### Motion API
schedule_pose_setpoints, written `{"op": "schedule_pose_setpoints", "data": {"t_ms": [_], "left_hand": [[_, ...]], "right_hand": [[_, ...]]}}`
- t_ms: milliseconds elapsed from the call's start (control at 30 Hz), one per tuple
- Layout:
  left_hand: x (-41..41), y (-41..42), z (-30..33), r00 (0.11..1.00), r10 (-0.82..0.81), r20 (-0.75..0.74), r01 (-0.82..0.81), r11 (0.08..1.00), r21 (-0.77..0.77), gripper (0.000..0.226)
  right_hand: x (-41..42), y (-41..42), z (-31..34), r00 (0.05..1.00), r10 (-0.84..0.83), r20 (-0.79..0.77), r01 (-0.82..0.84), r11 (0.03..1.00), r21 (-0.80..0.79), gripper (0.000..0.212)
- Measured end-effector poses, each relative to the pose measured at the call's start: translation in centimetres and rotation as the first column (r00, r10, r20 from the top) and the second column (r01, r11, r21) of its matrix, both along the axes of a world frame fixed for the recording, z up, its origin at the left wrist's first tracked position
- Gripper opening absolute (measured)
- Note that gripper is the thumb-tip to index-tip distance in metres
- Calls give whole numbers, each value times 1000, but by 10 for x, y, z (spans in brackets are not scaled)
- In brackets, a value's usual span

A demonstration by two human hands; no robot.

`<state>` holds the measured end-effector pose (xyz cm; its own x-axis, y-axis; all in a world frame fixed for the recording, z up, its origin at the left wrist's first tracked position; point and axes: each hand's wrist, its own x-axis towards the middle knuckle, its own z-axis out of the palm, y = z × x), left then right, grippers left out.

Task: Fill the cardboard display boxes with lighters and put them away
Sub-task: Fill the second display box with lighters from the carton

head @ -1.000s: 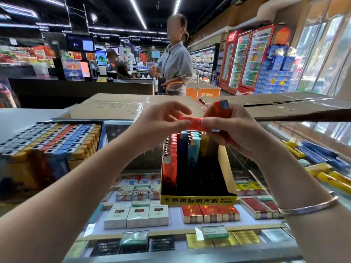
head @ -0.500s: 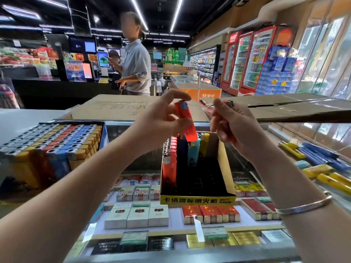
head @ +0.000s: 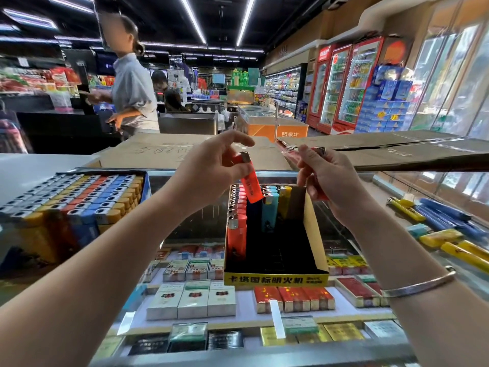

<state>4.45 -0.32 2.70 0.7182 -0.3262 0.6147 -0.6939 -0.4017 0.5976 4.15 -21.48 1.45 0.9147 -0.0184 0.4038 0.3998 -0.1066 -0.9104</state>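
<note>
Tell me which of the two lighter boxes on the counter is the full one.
The blue-edged box at the left, every row packed. The yellow display box under the hands is mostly empty.

Your left hand pinches a tilted orange plastic lighter just above the yellow cardboard display box, over its row of orange lighters. Your right hand grips a red lighter and clear wrapper.
</note>
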Motion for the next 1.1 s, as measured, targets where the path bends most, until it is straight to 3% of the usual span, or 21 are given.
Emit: {"op": "schedule_pose_setpoints", "data": {"t_ms": [133,300,433,667,800,1100], "left_hand": [[-3,2,4,998,-40,-53,43,998,44,22],[-12,12,21,938,-194,-289,174,980,-93,18],[-23,22,28,917,-211,-337,187,977,-104,12],[-44,25,18,883,-219,-416,283,954,99,28],[-49,30,10,941,-112,-319,204,940,272,28],[-55,38,14,949,-103,-297,223,886,406,29]], "right_hand": [[-1,0,0,1000,-6,2,6,1000,1,29],[0,0,0,1000,2,5,-2,1000,11,29],[2,-1,0,1000,6,4,-6,1000,28,30],[4,-1,-3,1000,-4,-12,5,1000,30,30],[4,0,-3,1000,-16,-17,17,1000,24,30],[4,1,-3,999,-42,-17,42,999,7,31]]}}
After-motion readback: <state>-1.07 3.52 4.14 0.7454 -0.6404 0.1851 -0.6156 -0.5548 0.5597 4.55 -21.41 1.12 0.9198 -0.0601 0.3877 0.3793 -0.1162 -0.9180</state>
